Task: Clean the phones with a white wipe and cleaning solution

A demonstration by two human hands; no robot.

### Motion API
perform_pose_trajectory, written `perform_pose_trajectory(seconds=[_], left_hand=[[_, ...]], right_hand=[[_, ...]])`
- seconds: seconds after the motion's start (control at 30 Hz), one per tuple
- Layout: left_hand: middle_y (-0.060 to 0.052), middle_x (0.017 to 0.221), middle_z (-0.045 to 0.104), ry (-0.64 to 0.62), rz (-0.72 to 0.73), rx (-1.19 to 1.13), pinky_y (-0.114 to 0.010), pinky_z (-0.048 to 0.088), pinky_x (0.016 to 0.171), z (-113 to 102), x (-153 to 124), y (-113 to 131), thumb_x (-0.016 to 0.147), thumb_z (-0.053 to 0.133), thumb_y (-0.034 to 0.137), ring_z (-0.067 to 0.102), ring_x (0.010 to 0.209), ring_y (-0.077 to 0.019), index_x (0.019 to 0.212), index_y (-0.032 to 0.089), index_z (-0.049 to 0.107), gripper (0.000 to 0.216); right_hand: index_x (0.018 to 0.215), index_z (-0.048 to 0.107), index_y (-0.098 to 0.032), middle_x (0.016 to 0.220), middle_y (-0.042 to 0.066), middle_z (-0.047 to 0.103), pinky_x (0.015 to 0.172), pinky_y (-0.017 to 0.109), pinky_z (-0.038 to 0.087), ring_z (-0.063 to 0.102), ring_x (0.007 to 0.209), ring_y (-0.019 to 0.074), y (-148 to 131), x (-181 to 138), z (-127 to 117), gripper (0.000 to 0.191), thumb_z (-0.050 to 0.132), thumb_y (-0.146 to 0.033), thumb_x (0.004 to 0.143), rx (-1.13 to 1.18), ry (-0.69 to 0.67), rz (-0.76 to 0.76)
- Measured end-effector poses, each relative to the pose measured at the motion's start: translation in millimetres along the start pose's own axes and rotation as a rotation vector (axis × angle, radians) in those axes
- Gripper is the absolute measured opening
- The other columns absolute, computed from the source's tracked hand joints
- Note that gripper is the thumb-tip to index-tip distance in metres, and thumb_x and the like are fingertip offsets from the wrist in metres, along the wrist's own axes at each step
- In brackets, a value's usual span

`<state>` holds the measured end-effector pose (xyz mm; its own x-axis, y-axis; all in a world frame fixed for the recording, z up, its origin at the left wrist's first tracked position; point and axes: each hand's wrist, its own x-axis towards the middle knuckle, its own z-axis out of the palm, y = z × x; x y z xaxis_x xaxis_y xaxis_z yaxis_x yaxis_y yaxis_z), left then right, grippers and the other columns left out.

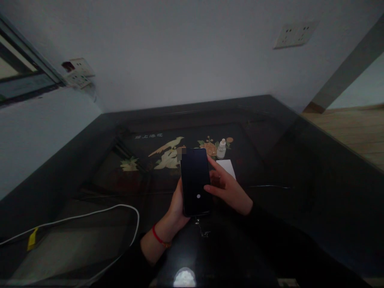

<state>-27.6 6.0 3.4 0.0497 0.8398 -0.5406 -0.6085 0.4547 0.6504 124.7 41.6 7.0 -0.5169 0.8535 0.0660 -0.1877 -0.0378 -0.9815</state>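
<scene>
A black smartphone (195, 176) is held upright above the dark table, its screen facing me. The screen is dark apart from a small round fingerprint mark low down. My left hand (177, 204) is closed around the phone's left side and lower back; a red cord bracelet circles that wrist. At the phone's right edge is my right hand (225, 185), thumb over the screen near the fingerprint mark and index finger along the upper right side. Its other fingers are curled and partly hidden. A small charm (204, 233) dangles from the phone's bottom edge.
Beyond my right hand stand a small clear bottle (221, 149) with a white cap and a white card (227, 167). A white cable (120, 206) with a yellow tag (32, 239) curves over the table's left side. The glossy tabletop (270, 160) meets a wall with sockets (295, 34).
</scene>
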Motion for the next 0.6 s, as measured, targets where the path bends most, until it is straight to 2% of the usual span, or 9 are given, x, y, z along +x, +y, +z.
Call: perform_pose_trajectory(seconds=[0.1,0.17,0.23,0.33,0.43,0.6], left_hand=[[-0.012,0.087,0.075,-0.010,-0.009,0.056,-0.038,0.054,0.084,-2,3,-2,0.087,0.051,0.047,0.070,0.085,-0.0244,0.094,0.010,0.070,0.043],[-0.013,0.089,0.074,-0.014,0.008,0.113,-0.038,0.054,0.084,-2,4,-1,0.085,0.052,0.046,0.070,0.088,-0.0256,0.095,0.009,0.070,0.042],[-0.012,0.095,0.074,0.002,0.061,0.183,-0.038,0.055,0.083,-2,7,3,0.085,0.053,0.042,0.069,0.090,-0.0250,0.104,0.011,0.067,0.039],[-0.008,0.110,0.071,0.063,0.208,0.315,-0.038,0.054,0.085,-10,19,15,0.080,0.058,0.028,0.068,0.097,-0.0236,0.123,0.019,0.057,0.044],[-0.006,0.133,0.059,0.147,0.420,0.477,-0.035,0.045,0.100,-26,38,31,0.083,0.054,0.022,0.057,0.119,-0.0206,0.133,0.023,0.046,0.051],[-0.014,0.136,0.054,0.286,0.629,0.804,-0.041,0.033,0.111,-48,65,48,0.084,0.050,0.018,0.048,0.128,-0.0247,0.134,0.013,0.043,0.051]], right_hand=[[0.151,0.015,-0.027,0.102,0.002,0.068,0.086,0.036,0.052,0.065,0.092,0.0174,-5,-4,10,0.084,0.065,-0.027,0.083,-0.037,-0.051,-0.047],[0.150,0.020,-0.026,0.106,0.004,0.069,0.087,0.038,0.053,0.066,0.093,0.0184,-7,-5,13,0.077,0.061,-0.028,0.085,-0.041,0.020,-0.069],[0.149,0.022,-0.026,0.109,0.005,0.069,0.084,0.038,0.054,0.067,0.091,0.0194,-10,-5,10,0.074,0.060,-0.030,0.086,-0.020,0.134,-0.077],[0.149,0.024,-0.026,0.113,0.007,0.069,0.081,0.038,0.056,0.069,0.088,0.0200,-15,-3,-3,0.073,0.059,-0.032,0.086,-0.031,0.276,-0.082],[0.149,0.025,-0.025,0.114,0.008,0.068,0.080,0.039,0.057,0.069,0.086,0.0208,-14,2,-16,0.072,0.057,-0.032,0.085,-0.134,0.302,-0.037],[0.150,0.023,-0.018,0.107,0.010,0.069,0.074,0.040,0.058,0.069,0.084,0.0225,12,17,-23,0.070,0.050,-0.027,0.086,-0.370,0.328,0.048]])
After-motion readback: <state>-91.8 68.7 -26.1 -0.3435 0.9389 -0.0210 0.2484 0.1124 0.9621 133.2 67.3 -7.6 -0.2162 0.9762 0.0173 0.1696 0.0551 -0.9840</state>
